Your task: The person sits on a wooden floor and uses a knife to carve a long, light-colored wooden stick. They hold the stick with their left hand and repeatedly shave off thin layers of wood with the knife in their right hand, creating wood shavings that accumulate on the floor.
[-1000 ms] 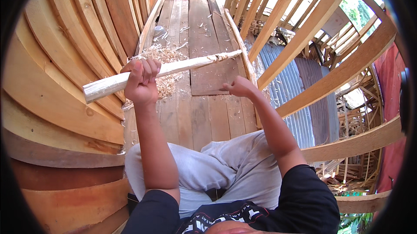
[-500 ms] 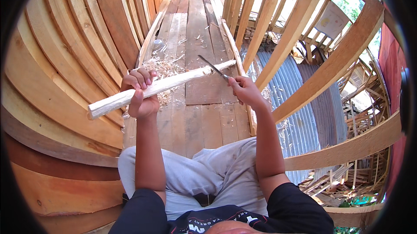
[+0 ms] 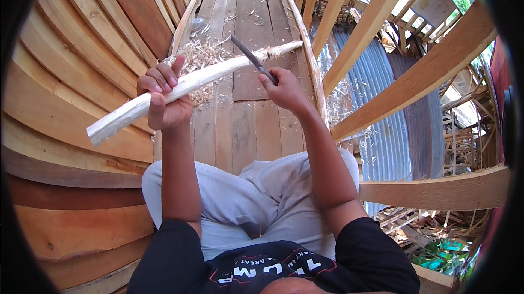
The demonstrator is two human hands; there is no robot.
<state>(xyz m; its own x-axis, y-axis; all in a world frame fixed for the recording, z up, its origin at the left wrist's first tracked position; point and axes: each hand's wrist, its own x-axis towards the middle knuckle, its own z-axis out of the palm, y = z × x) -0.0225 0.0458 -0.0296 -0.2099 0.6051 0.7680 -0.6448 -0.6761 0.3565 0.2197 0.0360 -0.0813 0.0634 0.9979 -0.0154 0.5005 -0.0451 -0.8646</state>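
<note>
We hold a long, pale, peeled wooden stick [image 3: 202, 78] in our left hand [image 3: 164, 100], fingers wrapped tight around it near its lower end, thumb up along the front. The stick runs from about eight o'clock, where its blunt end juts past the fist, up toward two o'clock, where its frayed tip lies over the grey plank floor [image 3: 240, 125].

Our right hand [image 3: 284, 92] is closed around the handle of a dark, narrow-bladed knife [image 3: 250, 57]. The blade slants up toward eleven o'clock and its edge meets the stick at the upper third, crossing over it.

At twelve o'clock from the left hand, a heap of pale curled wood shavings [image 3: 199, 59] lies on the floor beneath the stick. Curved brown hull planks [image 3: 71, 76] rise at nine o'clock. Slanting light timber ribs [image 3: 415, 76] stand at three o'clock, with grey corrugated metal sheet [image 3: 371, 92] behind them. Our legs in light grey trousers [image 3: 256, 201] fill the six o'clock side.
</note>
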